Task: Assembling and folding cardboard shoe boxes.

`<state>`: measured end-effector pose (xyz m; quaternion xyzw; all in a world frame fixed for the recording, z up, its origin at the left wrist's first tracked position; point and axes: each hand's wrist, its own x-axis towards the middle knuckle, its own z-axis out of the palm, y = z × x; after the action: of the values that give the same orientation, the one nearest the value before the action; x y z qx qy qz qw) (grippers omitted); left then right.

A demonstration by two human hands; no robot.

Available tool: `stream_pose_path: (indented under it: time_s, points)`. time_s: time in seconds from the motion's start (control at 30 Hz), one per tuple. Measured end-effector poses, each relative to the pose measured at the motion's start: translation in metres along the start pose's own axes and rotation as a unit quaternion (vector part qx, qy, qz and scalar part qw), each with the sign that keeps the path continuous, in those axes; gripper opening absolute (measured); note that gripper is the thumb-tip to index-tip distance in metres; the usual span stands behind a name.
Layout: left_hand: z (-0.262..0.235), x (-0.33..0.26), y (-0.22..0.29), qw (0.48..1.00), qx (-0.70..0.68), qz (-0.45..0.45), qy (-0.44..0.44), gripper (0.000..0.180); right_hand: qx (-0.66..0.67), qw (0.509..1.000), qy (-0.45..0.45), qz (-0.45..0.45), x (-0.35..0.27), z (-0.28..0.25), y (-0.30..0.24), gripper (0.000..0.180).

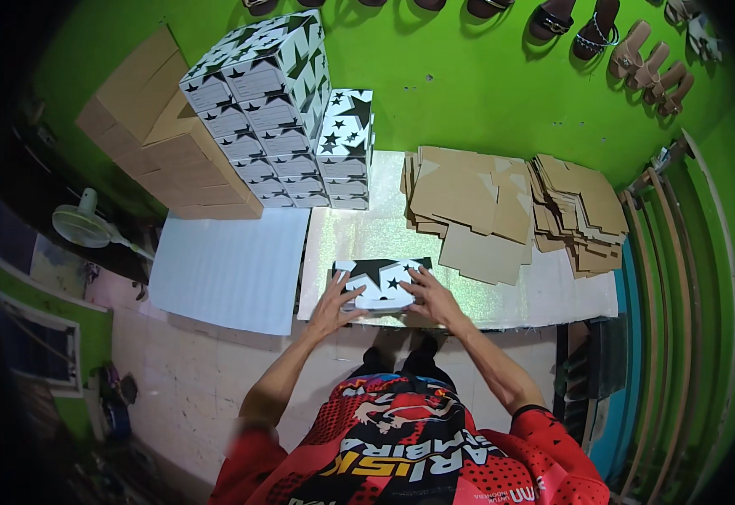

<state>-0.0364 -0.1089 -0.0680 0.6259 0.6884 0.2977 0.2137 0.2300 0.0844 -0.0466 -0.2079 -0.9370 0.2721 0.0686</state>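
Note:
A white box with black stars [378, 283] lies at the near edge of a low glittery work surface [359, 236]. My left hand [332, 303] presses on its left end with fingers spread. My right hand [430, 296] rests on its right end, fingers curled over the edge. Both hands grip the box between them.
Stacks of finished star-patterned boxes [279, 118] stand at the back left, next to stacked brown cartons [161, 135]. Flat brown cardboard blanks [468, 206] and a second pile [578, 215] lie to the right. A white sheet [228, 269] lies left. Sandals [645, 59] hang on the green wall.

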Motion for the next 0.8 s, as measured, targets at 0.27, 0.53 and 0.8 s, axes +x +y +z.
stream_pose_path:
  time_s: [0.27,0.53,0.8]
  points:
    - [-0.054,0.071,0.0,0.986,-0.089,-0.09,-0.105,0.069,0.137,0.989,-0.05,0.036,0.051,-0.048,0.015,0.066]
    - [-0.052,0.085,-0.009,0.978,-0.173,-0.104,-0.05,0.05,0.174,0.982,-0.028,0.07,0.07,-0.052,0.009,0.058]
    - [-0.05,0.087,0.012,0.992,-0.076,-0.095,-0.016,0.052,0.088,0.994,-0.006,0.069,0.06,-0.051,0.005,0.057]
